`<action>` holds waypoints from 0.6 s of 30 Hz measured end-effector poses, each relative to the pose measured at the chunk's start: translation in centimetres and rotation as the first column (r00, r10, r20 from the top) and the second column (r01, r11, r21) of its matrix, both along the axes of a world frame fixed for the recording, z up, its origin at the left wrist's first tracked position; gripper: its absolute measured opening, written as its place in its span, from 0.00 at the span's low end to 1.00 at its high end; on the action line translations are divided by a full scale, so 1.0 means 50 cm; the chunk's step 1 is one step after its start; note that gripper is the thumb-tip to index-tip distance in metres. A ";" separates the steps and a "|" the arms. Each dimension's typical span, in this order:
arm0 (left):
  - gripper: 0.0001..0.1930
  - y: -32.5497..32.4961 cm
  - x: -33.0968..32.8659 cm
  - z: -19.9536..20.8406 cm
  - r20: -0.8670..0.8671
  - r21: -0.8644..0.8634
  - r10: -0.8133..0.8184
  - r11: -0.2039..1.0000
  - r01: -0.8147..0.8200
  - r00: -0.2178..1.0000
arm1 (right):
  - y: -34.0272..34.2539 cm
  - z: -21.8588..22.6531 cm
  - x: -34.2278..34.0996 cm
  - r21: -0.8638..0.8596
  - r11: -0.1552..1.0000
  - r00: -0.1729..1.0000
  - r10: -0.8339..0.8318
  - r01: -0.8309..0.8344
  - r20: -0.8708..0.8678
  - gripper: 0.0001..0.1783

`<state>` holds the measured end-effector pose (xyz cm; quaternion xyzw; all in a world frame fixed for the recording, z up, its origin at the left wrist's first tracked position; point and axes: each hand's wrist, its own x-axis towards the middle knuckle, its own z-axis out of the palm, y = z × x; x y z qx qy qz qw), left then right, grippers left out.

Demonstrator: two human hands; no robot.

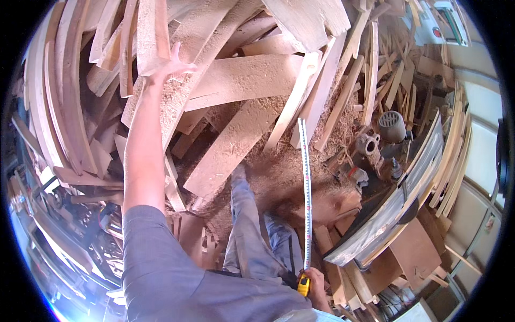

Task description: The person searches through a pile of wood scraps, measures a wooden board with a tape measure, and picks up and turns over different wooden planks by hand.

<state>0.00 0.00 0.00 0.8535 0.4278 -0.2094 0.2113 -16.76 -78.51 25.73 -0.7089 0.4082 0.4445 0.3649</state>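
Observation:
My left arm reaches far forward into a heap of rough planks. My left hand (173, 66) is at the lower end of a thick pale board (153, 35), with its visible fingers spread apart; the board's end overlaps part of the hand, so I cannot tell how firmly they touch. Low at the right, near my hip, my right hand (317, 287) is closed round a yellow tape measure (303, 285). Its white blade (307, 198) is pulled out, running straight ahead over the dusty floor to a tip near a slim pale strip of wood (292, 102).
A wide sawdust-covered plank (236, 145) slants in front of my legs (249, 231). To the right are a grey motor (392, 126), a metal casting (368, 145), a small bottle (396, 169) and a long plastic-wrapped board (391, 206). Tall boards (67, 91) lean at the left.

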 end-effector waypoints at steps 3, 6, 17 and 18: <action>0.66 -0.013 0.010 0.076 0.131 -0.225 0.126 0.970 -0.095 0.983 | -0.015 -0.016 -0.014 -0.001 1.000 1.000 0.011 -0.011 -0.004 0.11; 0.66 -0.056 0.016 0.092 0.230 -0.729 0.427 0.671 -0.136 0.875 | -0.052 -0.026 -0.006 0.042 0.998 0.998 0.039 -0.041 0.047 0.10; 0.59 -0.360 0.159 0.243 0.308 -0.461 0.470 0.834 -0.302 0.827 | -0.111 0.038 -0.023 0.187 0.968 0.977 -0.190 0.170 0.094 0.11; 0.56 -0.364 0.161 0.260 0.355 -0.536 0.503 0.800 -0.269 0.788 | -0.110 0.037 -0.017 0.151 0.978 0.977 -0.167 0.147 0.131 0.12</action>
